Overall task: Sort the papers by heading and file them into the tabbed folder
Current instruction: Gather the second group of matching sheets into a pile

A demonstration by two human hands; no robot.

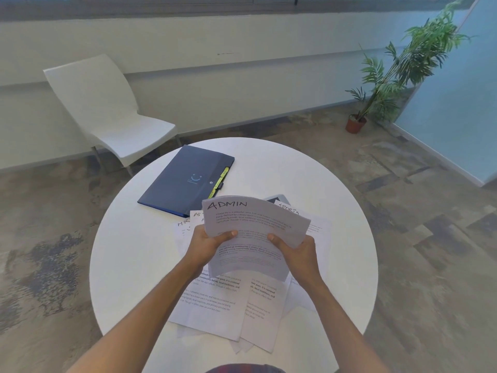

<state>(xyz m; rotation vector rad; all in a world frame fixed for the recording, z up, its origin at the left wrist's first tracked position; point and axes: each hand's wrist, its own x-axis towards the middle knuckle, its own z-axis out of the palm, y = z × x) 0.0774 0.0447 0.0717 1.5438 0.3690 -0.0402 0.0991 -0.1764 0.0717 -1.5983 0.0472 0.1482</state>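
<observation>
A sheet headed ADMIN [252, 224] is held up above the round white table [134, 259], bowed slightly. My left hand [207, 244] grips its left edge and my right hand [295, 251] grips its right edge, thumbs on top. Below it lies a loose pile of printed papers [215, 300]; one heading reads HR [183, 223], another SPORTS [289, 206]. The dark blue tabbed folder [185, 179] lies closed at the table's far side, with yellow tabs [221, 181] sticking out of its right edge.
A white chair [107, 114] stands beyond the table at the left. A potted plant [387, 84] is on the floor at the far right by a blue wall. A grey object [277, 199] peeks out behind the held sheet.
</observation>
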